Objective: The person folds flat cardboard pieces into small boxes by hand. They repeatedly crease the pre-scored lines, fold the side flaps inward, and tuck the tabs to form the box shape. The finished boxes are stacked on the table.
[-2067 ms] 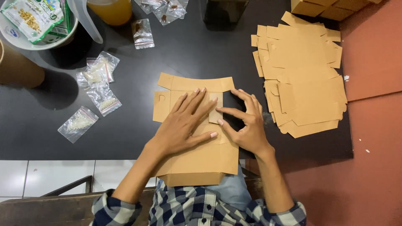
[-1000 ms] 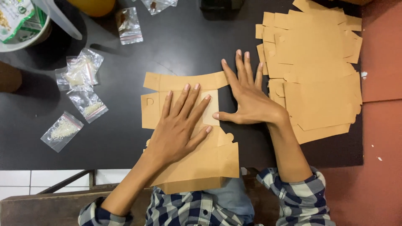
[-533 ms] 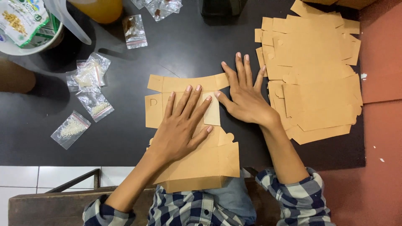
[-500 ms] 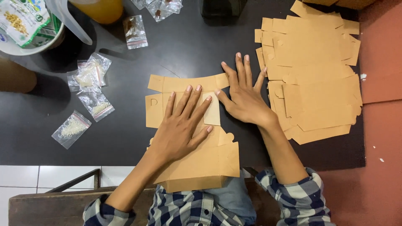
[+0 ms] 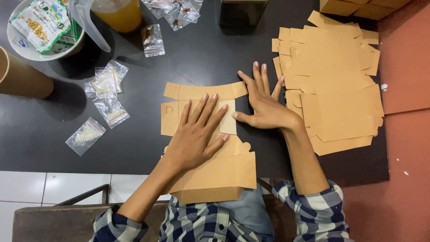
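Note:
A flat brown cardboard box blank (image 5: 210, 170) lies on the black table (image 5: 134, 148) in front of me, its near end hanging over the table's front edge. My left hand (image 5: 197, 134) rests flat on the blank's middle, fingers spread. My right hand (image 5: 264, 105) lies flat on the table just right of the blank's upper part, thumb touching the blank's right edge, fingers pointing away from me. Neither hand grips anything.
A pile of the same brown blanks (image 5: 331, 80) lies at the right. Small clear bags (image 5: 107, 96) of grains are scattered at the left. A white bowl (image 5: 31, 49) with a packet, a paper cup (image 5: 20, 78), an orange-filled jug (image 5: 118, 13) and a dark jar (image 5: 242, 11) stand at the back.
My right hand left the folded flap on the blank and moved right, flattening onto the table. My left hand stayed pressed on the blank.

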